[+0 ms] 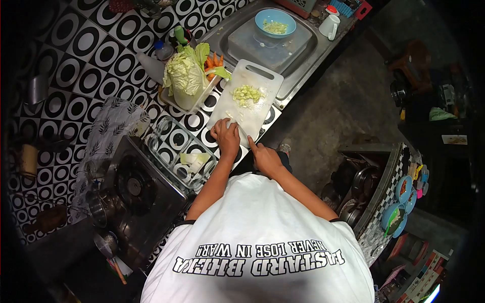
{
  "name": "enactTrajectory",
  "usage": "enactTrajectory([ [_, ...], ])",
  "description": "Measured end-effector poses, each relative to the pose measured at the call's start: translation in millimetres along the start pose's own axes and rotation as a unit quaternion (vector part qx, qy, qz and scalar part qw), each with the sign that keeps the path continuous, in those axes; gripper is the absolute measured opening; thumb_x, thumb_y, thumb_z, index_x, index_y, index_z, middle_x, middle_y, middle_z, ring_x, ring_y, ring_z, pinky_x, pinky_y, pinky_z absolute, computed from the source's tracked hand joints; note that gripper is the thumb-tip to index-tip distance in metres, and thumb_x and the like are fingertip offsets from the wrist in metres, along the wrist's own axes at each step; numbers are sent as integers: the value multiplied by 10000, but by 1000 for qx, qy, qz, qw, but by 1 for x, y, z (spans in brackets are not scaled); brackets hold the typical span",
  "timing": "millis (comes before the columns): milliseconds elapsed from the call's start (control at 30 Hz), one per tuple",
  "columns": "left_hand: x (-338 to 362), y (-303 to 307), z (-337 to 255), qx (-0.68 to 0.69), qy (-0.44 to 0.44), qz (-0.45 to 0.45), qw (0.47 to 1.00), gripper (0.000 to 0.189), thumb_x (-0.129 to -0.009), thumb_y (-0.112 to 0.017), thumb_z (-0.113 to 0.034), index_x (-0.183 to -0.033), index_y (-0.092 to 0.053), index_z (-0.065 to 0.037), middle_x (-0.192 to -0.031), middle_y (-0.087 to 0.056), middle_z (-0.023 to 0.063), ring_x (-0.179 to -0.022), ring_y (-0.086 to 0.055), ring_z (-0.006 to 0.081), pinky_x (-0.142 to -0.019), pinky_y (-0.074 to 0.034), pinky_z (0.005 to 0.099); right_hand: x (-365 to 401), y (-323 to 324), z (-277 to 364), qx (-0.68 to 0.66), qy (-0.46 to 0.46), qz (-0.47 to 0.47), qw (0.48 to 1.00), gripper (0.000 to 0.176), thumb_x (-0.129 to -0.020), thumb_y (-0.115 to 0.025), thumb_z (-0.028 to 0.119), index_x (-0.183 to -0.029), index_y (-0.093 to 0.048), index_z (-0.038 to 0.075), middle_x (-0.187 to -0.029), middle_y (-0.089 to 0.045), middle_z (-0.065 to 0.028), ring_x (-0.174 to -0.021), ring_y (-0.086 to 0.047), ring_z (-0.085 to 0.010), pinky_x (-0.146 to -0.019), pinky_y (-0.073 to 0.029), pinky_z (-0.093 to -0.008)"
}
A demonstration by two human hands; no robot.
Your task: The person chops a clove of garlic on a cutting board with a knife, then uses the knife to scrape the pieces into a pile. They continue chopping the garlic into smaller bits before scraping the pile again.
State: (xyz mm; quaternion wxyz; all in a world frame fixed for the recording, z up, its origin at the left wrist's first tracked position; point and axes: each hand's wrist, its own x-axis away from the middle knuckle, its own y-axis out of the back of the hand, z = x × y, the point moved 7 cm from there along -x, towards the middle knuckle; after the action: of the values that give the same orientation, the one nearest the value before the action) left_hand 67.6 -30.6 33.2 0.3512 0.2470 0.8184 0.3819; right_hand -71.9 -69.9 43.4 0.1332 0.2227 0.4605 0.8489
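Observation:
A white cutting board lies in front of me, with a pile of chopped cabbage at its middle. At the board's near end my left hand is closed, fingers curled down on a pale piece of cabbage that they mostly hide. My right hand grips a knife, its index finger stretched toward the blade. The blade sits beside my left fingers; the handle is hidden in the right hand. Left of the board, a clear tub holds a cabbage head and carrots.
A blue bowl of chopped cabbage stands on a covered steel sink. A glass dish with a cabbage chunk lies near my left forearm, next to a stove. Right of it are a white jug and shelved pots.

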Motion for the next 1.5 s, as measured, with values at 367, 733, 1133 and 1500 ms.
enactTrajectory([
  [367, 0, -1, 1, 5, -4, -4, 1000, 124, -761, -713, -86, -884, -714, -96, -1130, -599, 65, -1164, -482, 286, -988, -279, 487, 0, -5, 2, -2, -4, 26, 1000, 773, -766, -583, 15, -1488, -306, 29, -899, -589, -218, -759, -643, -379, -675, -533, -460],
  [733, 0, -2, 2, 10, -2, 5, 1000, 152, -744, -716, -77, -896, -714, -95, -1142, -592, 65, -1166, -479, 287, -997, -274, 488, 0, -8, 2, 3, -11, 35, 999, 803, -752, -578, -7, -1495, -274, 3, -897, -596, -223, -771, -650, -376, -676, -536, -453],
  [1133, 1, -2, 3, 10, 6, 4, 1000, 145, -761, -709, -80, -902, -711, -110, -1129, -589, 61, -1159, -484, 280, -996, -278, 477, -13, 12, 24, 33, -3, 91, 995, 681, -800, -475, 19, -1435, -282, -133, -832, -675, -264, -743, -687, -372, -695, -560, -444],
  [1500, 1, -3, 4, 18, 25, 21, 999, 156, -766, -703, -83, -920, -725, -99, -1159, -587, 65, -1178, -466, 280, -1001, -270, 476, -18, 15, 26, 47, -5, 141, 989, 685, -808, -493, 33, -1435, -278, -139, -856, -680, -268, -777, -690, -375, -713, -559, -446],
])
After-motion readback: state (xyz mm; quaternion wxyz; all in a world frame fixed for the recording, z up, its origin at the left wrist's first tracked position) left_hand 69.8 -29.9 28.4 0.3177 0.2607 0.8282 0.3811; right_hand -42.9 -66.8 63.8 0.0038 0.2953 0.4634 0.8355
